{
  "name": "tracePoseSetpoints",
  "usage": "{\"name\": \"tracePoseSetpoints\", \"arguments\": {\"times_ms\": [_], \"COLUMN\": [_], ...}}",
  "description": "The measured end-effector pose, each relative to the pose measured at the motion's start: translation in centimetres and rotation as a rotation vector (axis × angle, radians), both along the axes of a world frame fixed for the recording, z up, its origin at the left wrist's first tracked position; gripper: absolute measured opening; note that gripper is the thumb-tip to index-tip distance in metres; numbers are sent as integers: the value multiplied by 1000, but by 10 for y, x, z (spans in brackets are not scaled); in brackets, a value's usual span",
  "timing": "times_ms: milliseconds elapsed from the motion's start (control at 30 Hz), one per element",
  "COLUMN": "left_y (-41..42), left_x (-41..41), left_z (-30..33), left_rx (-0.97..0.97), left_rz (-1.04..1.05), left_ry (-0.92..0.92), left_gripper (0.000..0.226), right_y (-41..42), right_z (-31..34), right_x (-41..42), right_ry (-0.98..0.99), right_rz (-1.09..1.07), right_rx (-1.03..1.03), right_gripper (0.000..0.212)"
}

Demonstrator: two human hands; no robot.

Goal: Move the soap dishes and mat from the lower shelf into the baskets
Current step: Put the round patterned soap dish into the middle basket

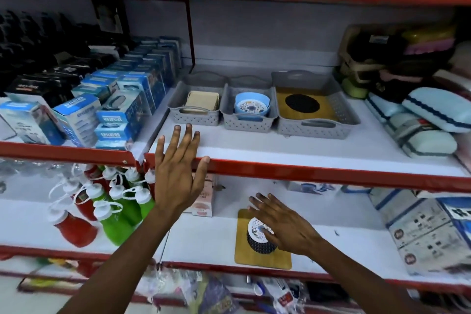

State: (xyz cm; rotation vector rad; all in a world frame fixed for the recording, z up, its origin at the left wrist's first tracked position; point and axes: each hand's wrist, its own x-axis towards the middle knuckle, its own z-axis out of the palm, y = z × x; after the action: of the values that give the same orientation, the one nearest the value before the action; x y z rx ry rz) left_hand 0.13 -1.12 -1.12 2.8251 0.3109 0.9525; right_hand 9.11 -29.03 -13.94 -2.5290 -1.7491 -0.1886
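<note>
On the lower shelf lies a yellow-brown mat [265,259] with a dark round patch. A round soap dish [256,233] with a white patterned top stands on it. My right hand [283,228] hovers over the dish with fingers spread, its thumb by the dish's rim. My left hand [179,173] rests flat and open on the red front edge of the upper shelf. Three grey baskets stand on the upper shelf: the left basket [175,116] holds beige pieces, the middle basket [244,123] holds a blue soap dish [251,106], and the large right basket [316,130] holds a yellow mat [283,108] with a black circle.
Blue and black boxes [114,109] fill the upper shelf's left side; soft pouches [433,109] pile at its right. Red and green bottles [107,209] stand on the lower shelf's left, a pink box [202,201] behind, printed boxes [420,227] at right.
</note>
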Motion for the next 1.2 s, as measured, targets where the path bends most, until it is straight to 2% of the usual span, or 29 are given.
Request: {"name": "tracePoseSetpoints", "arguments": {"times_ms": [200,267,500,633,800,1067,1133,1200], "left_y": [0,0,1,2,1,-1,-2,-2], "left_x": [3,2,5,6,7,7,7,6], "left_z": [2,0,-2,-2,-2,-1,-1,-1], "left_rx": [-3,8,8,6,3,-4,-10,-14], "left_rz": [16,26,35,36,40,42,38,29], "left_ry": [-7,0,-6,-15,-7,-32,-42,-61], "left_gripper": [58,57,57,57,59,58,58,56], "right_y": [4,9,20,23,16,9,14,20], "right_z": [-50,-56,-70,-67,-37,75,106,134], "right_x": [11,9,17,18,5,-43,-47,-46], "right_ry": [413,478,458,412,372,0,-60,-17], "right_rz": [-374,-454,-525,-509,-424,-87,-97,-176], "right_rx": [-206,-192,-206,-183,111,610,665,700], "right_gripper": [84,87,83,88,91,73,76,82]}}
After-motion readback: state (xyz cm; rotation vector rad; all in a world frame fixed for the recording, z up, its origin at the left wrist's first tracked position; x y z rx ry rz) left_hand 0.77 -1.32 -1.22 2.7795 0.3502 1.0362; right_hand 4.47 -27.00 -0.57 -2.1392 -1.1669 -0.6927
